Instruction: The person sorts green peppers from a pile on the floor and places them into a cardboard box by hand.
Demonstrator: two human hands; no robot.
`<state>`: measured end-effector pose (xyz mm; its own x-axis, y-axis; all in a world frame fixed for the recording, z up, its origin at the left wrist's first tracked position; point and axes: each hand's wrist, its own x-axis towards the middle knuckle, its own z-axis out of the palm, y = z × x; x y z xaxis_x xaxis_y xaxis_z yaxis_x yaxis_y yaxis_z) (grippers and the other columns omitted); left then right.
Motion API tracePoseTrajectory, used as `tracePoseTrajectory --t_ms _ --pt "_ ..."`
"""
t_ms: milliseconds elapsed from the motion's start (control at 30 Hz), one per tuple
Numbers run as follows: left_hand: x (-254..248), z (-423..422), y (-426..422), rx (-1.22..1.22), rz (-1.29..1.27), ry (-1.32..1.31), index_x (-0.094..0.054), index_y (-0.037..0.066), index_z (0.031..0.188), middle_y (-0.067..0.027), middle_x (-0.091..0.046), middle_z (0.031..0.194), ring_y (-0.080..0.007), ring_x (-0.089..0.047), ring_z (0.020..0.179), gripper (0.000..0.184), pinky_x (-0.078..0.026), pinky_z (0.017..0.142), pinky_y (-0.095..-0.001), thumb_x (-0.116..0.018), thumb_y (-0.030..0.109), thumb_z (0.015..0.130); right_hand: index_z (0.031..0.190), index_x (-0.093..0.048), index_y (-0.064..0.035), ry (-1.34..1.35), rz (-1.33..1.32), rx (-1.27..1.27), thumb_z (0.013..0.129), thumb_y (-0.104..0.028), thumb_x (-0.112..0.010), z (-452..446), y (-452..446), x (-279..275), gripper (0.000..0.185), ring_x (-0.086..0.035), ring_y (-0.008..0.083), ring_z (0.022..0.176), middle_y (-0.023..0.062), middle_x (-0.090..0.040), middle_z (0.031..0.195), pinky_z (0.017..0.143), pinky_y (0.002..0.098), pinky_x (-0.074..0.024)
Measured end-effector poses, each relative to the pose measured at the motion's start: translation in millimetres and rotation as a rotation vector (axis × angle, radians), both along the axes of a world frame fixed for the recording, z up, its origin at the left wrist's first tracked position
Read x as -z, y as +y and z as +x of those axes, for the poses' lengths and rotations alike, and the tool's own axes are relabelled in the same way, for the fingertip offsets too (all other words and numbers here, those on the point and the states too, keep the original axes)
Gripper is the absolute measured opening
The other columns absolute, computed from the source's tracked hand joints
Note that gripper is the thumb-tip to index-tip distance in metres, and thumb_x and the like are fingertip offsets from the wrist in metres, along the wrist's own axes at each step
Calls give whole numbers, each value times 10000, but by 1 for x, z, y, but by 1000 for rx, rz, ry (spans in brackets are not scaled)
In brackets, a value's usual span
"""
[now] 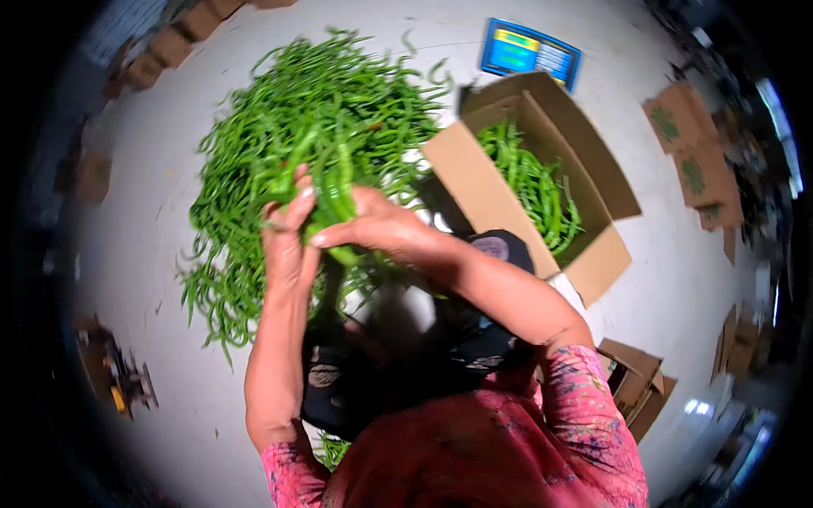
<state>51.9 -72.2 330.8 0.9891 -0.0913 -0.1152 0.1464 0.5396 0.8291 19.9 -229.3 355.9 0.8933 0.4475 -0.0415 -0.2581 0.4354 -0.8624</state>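
Long green chili peppers are bunched between my two hands, above the near part of a big pepper pile on the floor. My left hand closes round the bunch from the left, its fingers pointing up. From the right, my right hand grips the same peppers, thumb across the front; its other fingers are partly hidden. To the right stands an open cardboard box, with more green peppers inside.
A blue display panel lies behind the box. Flattened cartons are at the far right, and an open carton is at the lower right. Brown boxes line the back left. A tool with a yellow part is at the left.
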Motion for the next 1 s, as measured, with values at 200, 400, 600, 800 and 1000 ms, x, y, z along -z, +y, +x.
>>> tracePoseTrajectory --t_ms 200,400,600,800,1000 --pt "-33 -7 -35 -37 215 -225 -564 -2 1164 -100 -633 1120 -157 -607 992 324 -482 904 -288 -659 84 866 1191 -584 -29 37 55 134 677 -36 -751 2 -6 9 540 -578 188 1015 67 -638 1085 946 291 -421" --pt "-70 -6 -106 38 236 -329 -497 -4 1231 -72 -574 1073 -137 -559 939 345 -458 858 -305 -567 174 944 1196 -579 -76 -229 -386 330 654 -135 -716 -1 -67 -18 562 -617 163 794 43 -665 895 734 295 -509" --pt "-112 -4 -184 348 503 -487 -574 -28 1125 -69 -591 996 -126 -515 936 454 -400 901 -299 -556 383 932 1133 -586 0 -247 -382 447 746 -61 -674 -22 -164 -75 402 -618 122 831 46 -643 913 759 256 -503" --pt "-54 -4 -177 728 636 -269 -533 -45 1247 -111 -629 1090 -178 -572 1031 495 -439 925 -312 -585 309 906 1134 -593 -15 -51 -585 613 769 -89 -731 -33 -236 -57 397 -614 124 855 55 -654 968 803 259 -492" --pt "17 -1 -101 729 825 -100 -530 -41 1258 -93 -664 1025 -153 -610 904 470 -486 832 -279 -626 240 893 1273 -525 -37 60 -1024 507 730 -241 -755 0 -301 73 623 -600 252 1060 163 -642 1128 942 355 -454"
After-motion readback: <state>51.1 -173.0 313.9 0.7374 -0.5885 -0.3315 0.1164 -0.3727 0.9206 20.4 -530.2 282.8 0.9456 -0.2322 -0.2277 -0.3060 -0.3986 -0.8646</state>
